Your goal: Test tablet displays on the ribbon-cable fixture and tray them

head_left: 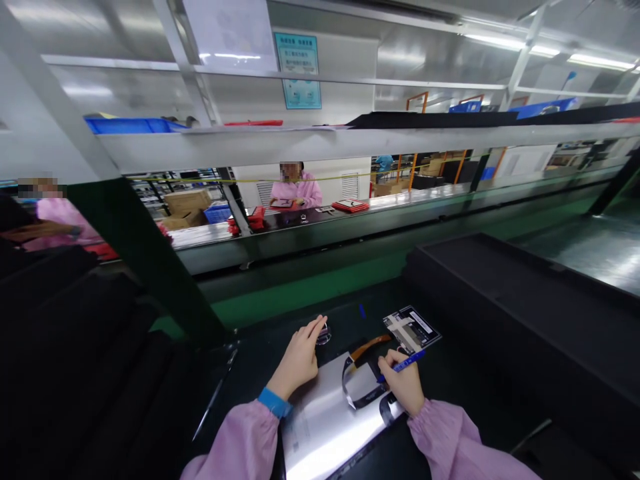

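Note:
A silver metal-backed panel (320, 430) lies on the dark bench in front of me, with black cable strips on its back. From its far edge an orange flat cable (371, 345) runs towards a small board with a black-and-silver face (413, 330). My right hand (406, 383) grips a blue marker pen (411, 361), its tip pointing left, close over the panel's black strip. My left hand (299, 357) rests at the panel's far left edge, fingers stretched out. Its fingertips partly cover a small round clear object (324, 333).
A small blue piece, perhaps the pen's cap (362, 311), lies farther back. Left of the panel is a thin metallic tool (216, 393). Black foam trays (530, 333) stand at right, dark stacked material (90, 367) at left. Beyond a green post (150, 260), people in pink work at another bench.

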`<state>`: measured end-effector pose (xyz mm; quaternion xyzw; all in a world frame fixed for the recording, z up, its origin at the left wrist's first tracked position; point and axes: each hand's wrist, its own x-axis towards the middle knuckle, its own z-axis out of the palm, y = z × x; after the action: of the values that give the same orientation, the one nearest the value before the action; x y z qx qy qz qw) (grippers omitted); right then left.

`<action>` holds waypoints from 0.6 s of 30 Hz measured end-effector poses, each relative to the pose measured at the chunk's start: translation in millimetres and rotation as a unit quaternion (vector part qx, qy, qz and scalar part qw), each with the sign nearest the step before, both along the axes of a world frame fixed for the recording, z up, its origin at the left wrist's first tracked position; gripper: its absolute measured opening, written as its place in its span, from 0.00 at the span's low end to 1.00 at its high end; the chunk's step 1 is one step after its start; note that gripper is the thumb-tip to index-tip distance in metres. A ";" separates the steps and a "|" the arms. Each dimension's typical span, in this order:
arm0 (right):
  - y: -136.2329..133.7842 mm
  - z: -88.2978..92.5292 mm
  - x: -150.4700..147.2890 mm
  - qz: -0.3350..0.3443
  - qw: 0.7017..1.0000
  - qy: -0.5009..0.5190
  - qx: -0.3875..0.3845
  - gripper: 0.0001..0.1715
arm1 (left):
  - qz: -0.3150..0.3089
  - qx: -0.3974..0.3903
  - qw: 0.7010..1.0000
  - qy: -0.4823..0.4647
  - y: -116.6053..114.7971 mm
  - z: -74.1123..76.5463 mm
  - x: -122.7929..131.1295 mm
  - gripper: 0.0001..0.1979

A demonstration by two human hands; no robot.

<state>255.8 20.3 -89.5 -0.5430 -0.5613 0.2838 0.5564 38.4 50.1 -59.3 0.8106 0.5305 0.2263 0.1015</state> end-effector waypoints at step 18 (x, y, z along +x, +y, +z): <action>-1.0 33.1 1.9 0.196 0.896 -0.305 0.257 0.16 | 0.034 -0.254 0.848 -0.463 -48.2 -22.7 60.6 0.24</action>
<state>257.7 19.2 -56.3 -0.3198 -0.8520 0.0536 0.4111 99.0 1.8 -82.0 0.5389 0.4882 0.4363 0.5300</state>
